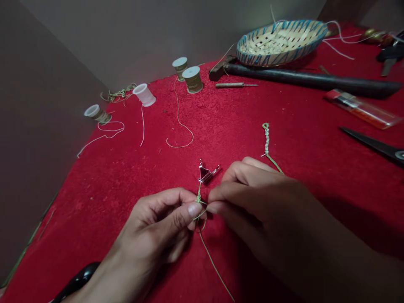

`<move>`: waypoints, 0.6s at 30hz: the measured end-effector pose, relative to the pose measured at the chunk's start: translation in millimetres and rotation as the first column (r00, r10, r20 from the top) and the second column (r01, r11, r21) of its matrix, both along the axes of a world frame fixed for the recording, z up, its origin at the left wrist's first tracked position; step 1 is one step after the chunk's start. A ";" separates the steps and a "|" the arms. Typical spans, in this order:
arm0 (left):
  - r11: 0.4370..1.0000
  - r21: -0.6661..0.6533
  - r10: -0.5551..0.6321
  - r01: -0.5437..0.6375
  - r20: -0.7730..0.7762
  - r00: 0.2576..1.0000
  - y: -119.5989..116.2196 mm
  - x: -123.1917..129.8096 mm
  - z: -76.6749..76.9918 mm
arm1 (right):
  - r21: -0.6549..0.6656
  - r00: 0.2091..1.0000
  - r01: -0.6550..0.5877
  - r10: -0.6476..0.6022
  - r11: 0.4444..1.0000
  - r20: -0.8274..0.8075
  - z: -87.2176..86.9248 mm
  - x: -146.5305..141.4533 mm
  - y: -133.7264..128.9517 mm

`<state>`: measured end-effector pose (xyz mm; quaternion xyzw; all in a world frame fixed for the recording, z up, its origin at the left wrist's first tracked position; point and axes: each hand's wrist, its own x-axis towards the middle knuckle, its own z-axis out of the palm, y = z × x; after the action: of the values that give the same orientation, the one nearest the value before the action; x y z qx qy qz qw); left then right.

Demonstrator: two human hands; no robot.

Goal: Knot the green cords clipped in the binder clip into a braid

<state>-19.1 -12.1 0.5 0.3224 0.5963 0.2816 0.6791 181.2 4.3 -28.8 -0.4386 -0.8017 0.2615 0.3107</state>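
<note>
The left hand (167, 225) pinched the green cord (198, 198) near the clip (205, 174) — the right hand (249, 195) pinched its strand.

Bare left hand (158, 229), bare right hand (257, 189), bare forearms (328, 252), rounded left thumbnail (195, 209)

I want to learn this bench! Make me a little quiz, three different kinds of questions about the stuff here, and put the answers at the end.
1. True or false: the left hand pinches the green knotted cord.
2. How many thread spools can you see? A) three B) four C) six
3. Fill in the missing word: the long-handled tool just in front of the woven basket is a ____.

Key: 1 true; 2 B; 3 hammer.
</note>
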 end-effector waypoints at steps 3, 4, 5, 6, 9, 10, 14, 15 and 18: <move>1.000 0.002 -0.003 0.003 0.008 1.000 0.9 1.8 0.5 | -0.046 0.999 0.015 -0.017 0.999 -0.046 0.9 -1.6 3.6; 1.000 -0.001 -0.003 0.003 0.009 1.000 0.8 2.3 0.4 | -0.072 0.998 0.029 -0.033 0.997 -0.055 1.8 -2.2 4.9; 1.000 -0.001 -0.007 0.007 0.010 1.000 0.5 2.6 0.2 | -0.092 0.997 0.042 -0.048 0.995 -0.059 2.7 -2.9 5.8; 1.000 0.002 -0.012 0.012 0.010 1.000 0.2 2.8 -0.1 | -0.102 0.997 0.041 -0.048 0.994 -0.059 3.1 -3.7 6.4; 1.000 0.008 -0.023 0.023 0.009 1.000 -0.4 3.1 -1.1 | -0.049 0.999 -0.012 0.010 0.999 -0.053 1.6 -5.8 6.7; 1.000 0.009 -0.021 0.021 0.007 1.000 -0.4 3.0 -1.3 | -0.025 0.999 -0.024 0.023 0.999 -0.045 0.3 -6.1 6.8; 1.000 0.006 -0.009 0.009 0.023 1.000 0.5 2.5 -0.8 | 0.121 0.997 0.000 -0.009 0.993 0.080 -2.9 -4.2 9.6; 1.000 0.008 -0.011 0.010 0.028 1.000 0.8 2.4 -0.5 | 0.210 0.989 0.023 -0.052 0.977 0.136 -1.6 -2.9 11.0; 1.000 0.010 -0.021 0.021 0.026 0.999 1.3 2.0 0.2 | 0.455 0.954 0.075 -0.197 0.887 0.226 10.3 2.3 14.5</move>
<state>-17.1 -10.8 0.6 0.3285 0.5825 0.2816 0.6881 183.5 18.9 -18.5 -0.4433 -0.8413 -0.0109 0.3092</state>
